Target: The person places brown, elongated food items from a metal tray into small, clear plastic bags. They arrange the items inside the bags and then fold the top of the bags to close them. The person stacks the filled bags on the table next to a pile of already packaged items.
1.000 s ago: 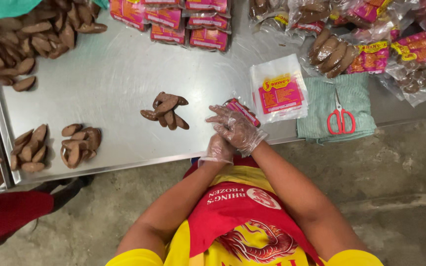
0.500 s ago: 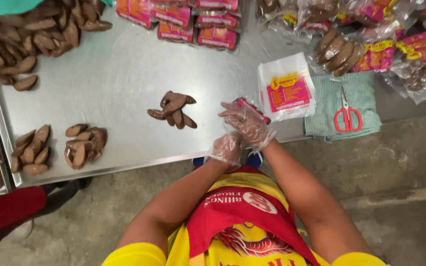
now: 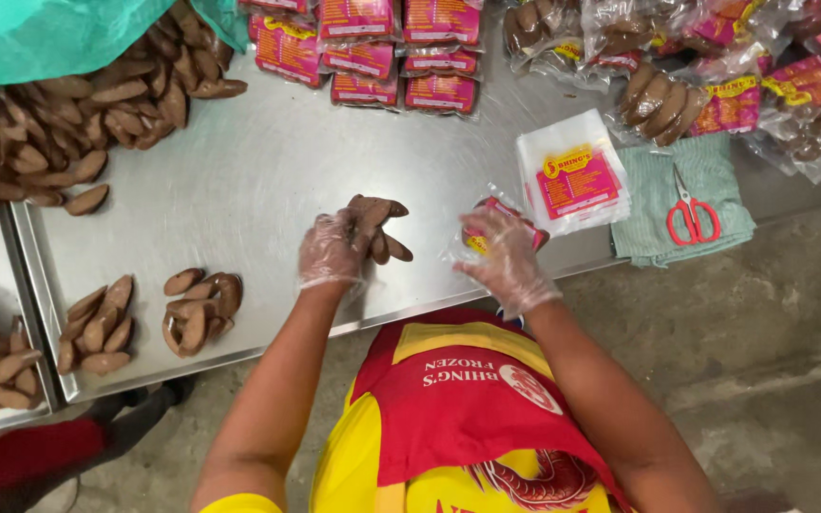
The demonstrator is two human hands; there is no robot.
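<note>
Both my hands wear clear plastic gloves. My left hand [image 3: 333,249] reaches onto a small heap of brown elongated pieces [image 3: 379,226] on the steel table [image 3: 268,180]; its fingers rest on the heap, and whether they grip a piece I cannot tell. My right hand [image 3: 501,255] holds a small clear plastic bag with a pink and yellow label [image 3: 488,226], just right of the heap near the table's front edge.
A stack of unfilled labelled bags [image 3: 574,179] lies right of my hand. Red-handled scissors [image 3: 689,213] rest on a green cloth [image 3: 715,190]. Filled packs [image 3: 401,52] line the back. More brown pieces sit in small heaps [image 3: 197,309] and a big pile [image 3: 68,133] at left.
My hands were together over the bag near the table edge. Now they have parted: the left has moved onto the brown heap, the right keeps the bag.
</note>
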